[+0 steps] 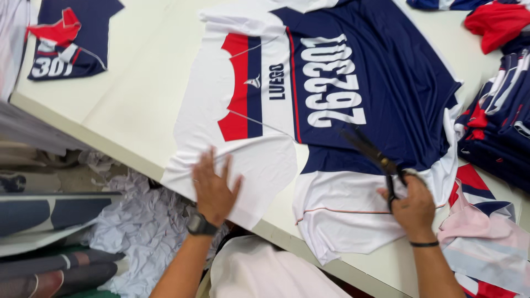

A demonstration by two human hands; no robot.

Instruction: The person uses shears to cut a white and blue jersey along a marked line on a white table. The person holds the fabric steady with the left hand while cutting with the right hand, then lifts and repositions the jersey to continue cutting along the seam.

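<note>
While the left hand lies flat with fingers spread on the white part of the printed fabric, pinning it to the bench, a black watch sits on that wrist. Off to the hand's left, below the bench edge, there's a heap of pale scraps, and further up on the bench a small folded navy-and-red piece. The fabric itself is a big sheet, white with a red and navy block near the left hand and a wide navy area with white print, spreading from one hand to the other. Over on the right, the right hand is closed around the handles of black scissors, blades parted and pointing up-left over the navy part. Just right of that hand sit stacks of navy, red and white pieces.
</note>
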